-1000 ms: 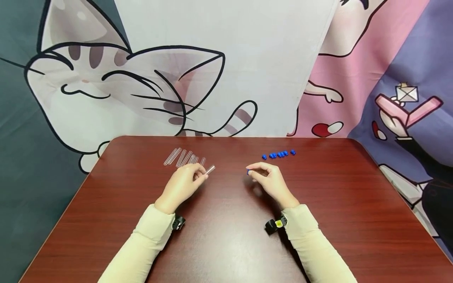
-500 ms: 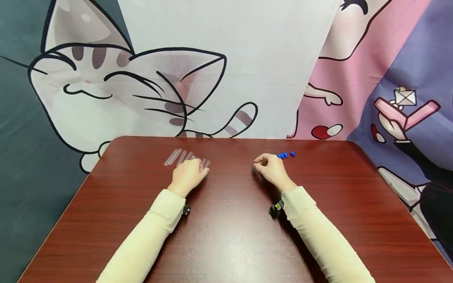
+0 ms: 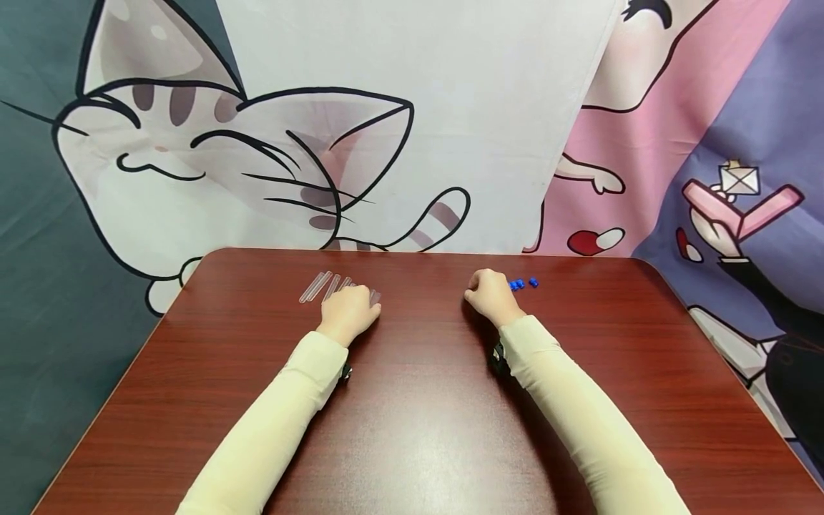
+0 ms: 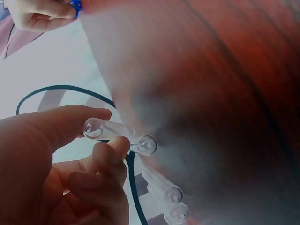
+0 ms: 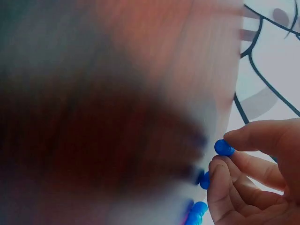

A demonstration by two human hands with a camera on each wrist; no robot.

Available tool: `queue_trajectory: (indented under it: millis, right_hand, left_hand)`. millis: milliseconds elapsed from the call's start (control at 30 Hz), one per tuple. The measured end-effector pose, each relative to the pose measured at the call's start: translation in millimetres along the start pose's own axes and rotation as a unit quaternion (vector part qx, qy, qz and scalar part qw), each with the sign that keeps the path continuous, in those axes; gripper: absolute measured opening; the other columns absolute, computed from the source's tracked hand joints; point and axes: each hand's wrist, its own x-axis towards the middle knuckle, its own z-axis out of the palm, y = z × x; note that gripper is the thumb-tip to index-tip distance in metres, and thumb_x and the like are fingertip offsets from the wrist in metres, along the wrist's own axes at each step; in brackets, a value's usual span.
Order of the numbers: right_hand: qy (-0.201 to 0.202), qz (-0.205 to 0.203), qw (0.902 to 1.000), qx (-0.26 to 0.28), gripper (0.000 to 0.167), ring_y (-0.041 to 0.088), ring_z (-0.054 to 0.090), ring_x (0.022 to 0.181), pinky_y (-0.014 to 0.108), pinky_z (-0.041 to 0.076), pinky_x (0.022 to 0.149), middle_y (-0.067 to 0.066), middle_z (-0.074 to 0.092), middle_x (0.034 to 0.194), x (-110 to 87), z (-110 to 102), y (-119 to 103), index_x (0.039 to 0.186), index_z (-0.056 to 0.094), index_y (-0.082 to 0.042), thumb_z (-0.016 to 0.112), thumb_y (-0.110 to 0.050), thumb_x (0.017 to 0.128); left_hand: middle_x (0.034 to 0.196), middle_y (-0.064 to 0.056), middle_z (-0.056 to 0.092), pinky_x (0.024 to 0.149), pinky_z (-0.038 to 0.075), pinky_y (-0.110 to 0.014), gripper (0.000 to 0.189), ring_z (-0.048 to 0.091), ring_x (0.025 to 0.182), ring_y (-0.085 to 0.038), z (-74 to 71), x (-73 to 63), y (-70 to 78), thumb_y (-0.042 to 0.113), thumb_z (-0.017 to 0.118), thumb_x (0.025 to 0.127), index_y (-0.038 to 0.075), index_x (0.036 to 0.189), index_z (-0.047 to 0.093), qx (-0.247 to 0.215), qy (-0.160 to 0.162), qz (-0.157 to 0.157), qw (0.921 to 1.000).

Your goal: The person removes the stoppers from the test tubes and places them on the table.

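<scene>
In the left wrist view my left hand (image 4: 89, 178) pinches a clear, round-ended test tube (image 4: 108, 129) between thumb and finger. Another test tube (image 4: 146, 145) lies right beside it. From the head view, this left hand (image 3: 348, 313) covers part of the row of tubes. My right hand (image 3: 492, 295) reaches low over the table at the left end of several small blue caps (image 3: 518, 285). Its fingertips pinch one blue cap (image 5: 224, 147) in the right wrist view, with a further blue cap (image 5: 205, 180) just below.
Clear tubes (image 3: 315, 287) lie side by side at the back left of the brown table (image 3: 412, 400). A cloth with a cartoon cat (image 3: 161, 172) hangs behind the far edge. Each wrist carries a small black camera (image 3: 498, 355).
My left hand has brought its tube back to the right end of the row. The right hand has moved away from me to the blue caps, carrying its cap.
</scene>
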Motion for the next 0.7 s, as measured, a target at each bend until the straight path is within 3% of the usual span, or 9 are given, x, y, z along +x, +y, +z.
queue_trajectory:
  millis: [200, 367, 700]
  right_hand:
    - [-0.016, 0.001, 0.9990, -0.042, 0.009, 0.029, 0.058, 0.074, 0.046, 0.052, 0.073, 0.014, 0.065, 0.074, 6.7, -2.1, -3.4, 0.073, 0.062, 0.000, 0.064, -0.002, 0.081]
    - [-0.027, 0.006, 0.9982, -0.053, 0.010, 0.028, 0.058, 0.075, 0.047, 0.052, 0.073, 0.014, 0.065, 0.076, 9.4, -0.9, -3.6, 0.073, 0.061, -0.001, 0.064, -0.003, 0.082]
    - [-0.008, 0.005, 0.9981, -0.060, 0.011, 0.033, 0.065, 0.081, 0.048, 0.054, 0.077, 0.017, 0.068, 0.082, 11.4, -0.2, 3.2, 0.079, 0.064, 0.000, 0.072, -0.006, 0.084]
  left_hand:
    - [0.099, -0.020, 0.072, 0.067, 0.056, -0.053, 0.029, 0.070, 0.086, -0.040, 1.5, 3.1, 3.2, 0.032, 0.064, 0.094, 0.004, 0.097, 0.072, 0.021, -0.013, 0.000, 0.9997]
    - [0.102, -0.021, 0.072, 0.068, 0.056, -0.053, 0.031, 0.070, 0.089, -0.040, 3.4, 4.8, 4.7, 0.033, 0.066, 0.094, 0.004, 0.102, 0.073, 0.038, -0.017, -0.003, 0.9991]
    - [0.105, -0.019, 0.073, 0.071, 0.057, -0.055, 0.030, 0.070, 0.092, -0.041, 5.1, 9.2, 4.4, 0.033, 0.068, 0.095, 0.005, 0.105, 0.074, 0.036, -0.025, -0.009, 0.9990]
